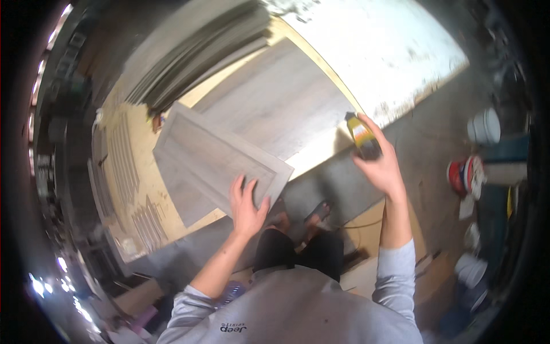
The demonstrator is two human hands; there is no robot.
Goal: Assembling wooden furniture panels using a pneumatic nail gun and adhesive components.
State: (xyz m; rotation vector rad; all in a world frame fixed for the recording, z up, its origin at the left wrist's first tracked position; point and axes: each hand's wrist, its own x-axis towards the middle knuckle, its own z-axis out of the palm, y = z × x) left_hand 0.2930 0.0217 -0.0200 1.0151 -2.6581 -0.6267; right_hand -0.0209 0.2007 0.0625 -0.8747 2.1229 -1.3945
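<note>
Several thin strips (123, 152) lie side by side at the far L of the pale counter (150, 178), w/ a short bunch (150, 221) nearer the person; prob. sorted by length & kept out of the way. Next, a stack of grey boards (197, 49) sits along the back, likely parked there to leave the near side free. Then the framed panel (223, 152), set at a slant partly over a flat grey panel (281, 86), its near R corner close to the counter's edge, prob. for easy reach. L hand (247, 209) is on that corner: fingers spread wide, laid on top, not closed round anything, seemingly to steady it. Further R, a yellow & dark bottle (362, 137) is in the R hand (384, 166), thumb one side, fingers curled round the other, gap just the bottle's width; nozzle points away from the person, maybe b/c that grip leaves the tip clear. Can't tell if it's capped. Beyond, a red bucket (459, 176) on the floor.
</note>
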